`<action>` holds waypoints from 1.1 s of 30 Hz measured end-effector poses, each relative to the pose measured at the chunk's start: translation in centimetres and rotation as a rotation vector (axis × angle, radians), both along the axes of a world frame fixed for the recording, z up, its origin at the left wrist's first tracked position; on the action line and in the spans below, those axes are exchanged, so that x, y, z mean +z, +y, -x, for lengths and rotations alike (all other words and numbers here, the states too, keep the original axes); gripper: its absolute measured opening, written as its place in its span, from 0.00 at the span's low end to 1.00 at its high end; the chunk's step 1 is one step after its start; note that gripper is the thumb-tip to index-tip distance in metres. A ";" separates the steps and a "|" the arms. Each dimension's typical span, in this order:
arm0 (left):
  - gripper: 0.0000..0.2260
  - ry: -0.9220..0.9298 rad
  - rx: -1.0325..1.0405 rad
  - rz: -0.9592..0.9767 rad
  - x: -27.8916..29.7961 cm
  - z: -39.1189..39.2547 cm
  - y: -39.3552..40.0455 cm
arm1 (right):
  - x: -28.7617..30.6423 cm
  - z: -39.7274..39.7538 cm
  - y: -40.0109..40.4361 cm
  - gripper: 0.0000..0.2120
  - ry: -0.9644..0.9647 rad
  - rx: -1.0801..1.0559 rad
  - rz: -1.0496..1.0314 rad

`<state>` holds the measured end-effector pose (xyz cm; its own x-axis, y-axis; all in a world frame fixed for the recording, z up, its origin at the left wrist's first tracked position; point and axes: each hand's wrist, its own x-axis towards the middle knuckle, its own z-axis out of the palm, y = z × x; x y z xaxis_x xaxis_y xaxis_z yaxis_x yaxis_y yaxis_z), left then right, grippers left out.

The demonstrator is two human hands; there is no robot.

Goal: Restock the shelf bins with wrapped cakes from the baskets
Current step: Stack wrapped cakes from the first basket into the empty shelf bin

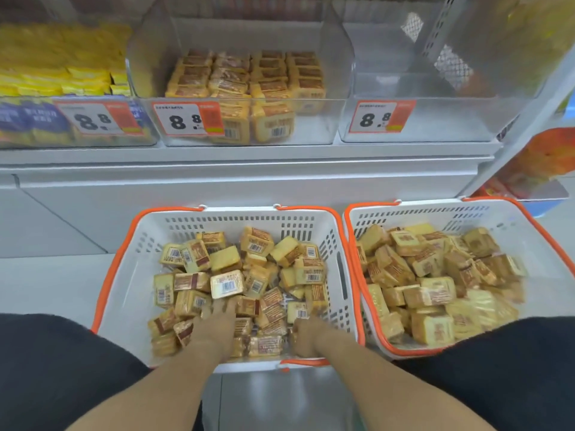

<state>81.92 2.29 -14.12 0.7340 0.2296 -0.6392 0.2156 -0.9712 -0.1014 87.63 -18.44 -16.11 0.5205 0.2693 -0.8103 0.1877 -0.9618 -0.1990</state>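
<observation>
Wrapped cakes (227, 284) are filling two baskets (311, 219) at 6 o'clock; left hand (214, 328) and right hand (303, 337) are digging in, grip unclear. Middle bin (314, 119) is sitting part-full, 1 o'clock bin (435, 119) empty.

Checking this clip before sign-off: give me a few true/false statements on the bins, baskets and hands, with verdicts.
1. Both hands, left hand and right hand, are down in the left basket. True.
2. The right basket is empty. False: it holds many wrapped cakes.
3. The right bin holds no cakes. True.
4. The middle bin is filled to the top. False: it is only partly stocked.
5. A hand is placing a cake in a bin. False: both are in the basket.
</observation>
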 end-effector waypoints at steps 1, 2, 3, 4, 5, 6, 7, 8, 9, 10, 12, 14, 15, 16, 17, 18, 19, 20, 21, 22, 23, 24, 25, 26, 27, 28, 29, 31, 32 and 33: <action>0.30 -0.011 -0.009 -0.018 0.1 0.0 0.1 | -0.3 -0.1 0.1 0.27 0.003 0.009 0.014; 0.27 -0.017 -0.020 -0.030 0.2 -0.3 0.3 | -0.4 -0.1 0.2 0.29 0.001 0.019 0.024; 0.26 -0.026 -0.035 -0.042 0.3 -0.5 0.4 | -0.4 -0.1 0.4 0.31 -0.003 0.022 0.030; 0.24 -0.032 -0.052 -0.058 0.4 -0.8 0.5 | -0.3 -0.1 0.5 0.31 -0.011 0.013 0.024; 0.23 -0.038 -0.069 -0.070 0.5 -1.0 0.6 | -0.3 -0.1 0.6 0.30 -0.020 -0.003 0.014; 0.22 -0.036 -0.077 -0.074 0.7 -1.2 0.6 | -0.4 -0.1 0.7 0.29 -0.029 -0.012 -0.004; 0.21 -0.030 -0.080 -0.071 1.0 -1.4 0.5 | -0.3 -0.1 0.8 0.28 -0.030 -0.016 -0.015; 0.20 -0.017 -0.079 -0.064 1.2 -1.7 0.4 | -0.4 -0.1 0.9 0.26 -0.035 -0.016 -0.029; 0.18 0.004 -0.078 -0.049 1.5 -2.1 0.2 | -0.4 -0.1 1.0 0.24 -0.035 -0.030 -0.045; 0.16 0.020 -0.076 -0.030 2.1 -2.6 -0.2 | -0.4 -0.2 1.0 0.23 -0.023 -0.061 -0.068; 0.13 0.021 -0.067 0.037 3.5 -3.9 -0.8 | 0.4 -0.6 1.2 0.18 0.032 -0.143 -0.125; 0.15 0.037 -0.036 0.131 5.3 -5.4 -1.1 | 1.5 -2.0 1.1 0.15 0.116 -0.215 -0.166; 0.17 0.052 -0.030 0.167 6.6 -6.2 -0.9 | 2.5 -3.0 0.9 0.17 0.174 -0.269 -0.183; 0.18 0.066 -0.018 0.202 8.0 -7.0 -0.5 | 3.4 -4.4 0.6 0.19 0.253 -0.334 -0.209; 0.20 0.080 0.023 0.262 9.5 -8.0 0.2 | 4.6 -5.9 0.5 0.20 0.339 -0.391 -0.245; 0.21 0.095 0.087 0.352 11.3 -9.1 1.1 | 6.2 -7.5 0.3 0.19 0.400 -0.440 -0.284; 0.20 0.108 0.153 0.447 13.2 -10.1 2.1 | 8.0 -9.2 0.2 0.18 0.407 -0.492 -0.328; 0.19 0.110 0.201 0.522 15.4 -11.0 3.0 | 10.4 -10.6 0.2 0.18 0.368 -0.540 -0.370; 0.18 0.094 0.223 0.571 17.4 -11.9 3.9 | 13.4 -12.1 0.2 0.19 0.307 -0.571 -0.413; 0.19 0.061 0.227 0.613 19.5 -12.8 4.6 | 16.3 -13.3 0.3 0.20 0.231 -0.587 -0.459; 0.19 0.023 0.217 0.665 21.6 -13.5 5.1 | 19.1 -14.4 0.4 0.22 0.168 -0.586 -0.509; 0.18 -0.006 0.209 0.728 23.6 -13.9 5.3 | 21.8 -15.3 0.4 0.24 0.125 -0.567 -0.561; 0.16 -0.032 0.208 0.804 25.3 -14.2 5.5 | 24.1 -16.1 0.4 0.25 0.101 -0.556 -0.607; 0.15 -0.067 0.232 0.902 26.6 -14.3 5.5 | 26.0 -16.7 0.3 0.25 0.088 -0.560 -0.657; 0.14 -0.106 0.273 1.017 27.5 -14.3 5.6 | 27.9 -17.0 0.2 0.26 0.080 -0.568 -0.705; 0.15 -0.132 0.323 1.142 28.0 -14.2 5.6 | 29.3 -17.1 0.1 0.26 0.078 -0.573 -0.753; 0.17 -0.140 0.375 1.276 28.1 -14.0 5.5 | 30.4 -16.8 0.0 0.25 0.095 -0.579 -0.808; 0.23 -0.166 0.487 1.498 27.7 -13.6 4.8 | 31.5 -15.8 -0.1 0.24 0.158 -0.571 -0.924; 0.25 -0.197 0.546 1.562 27.4 -13.4 4.2 | 31.5 -15.2 0.0 0.23 0.193 -0.571 -0.967; 0.26 -0.238 0.603 1.600 27.2 -13.1 3.6 | 31.3 -14.6 0.1 0.23 0.229 -0.581 -0.997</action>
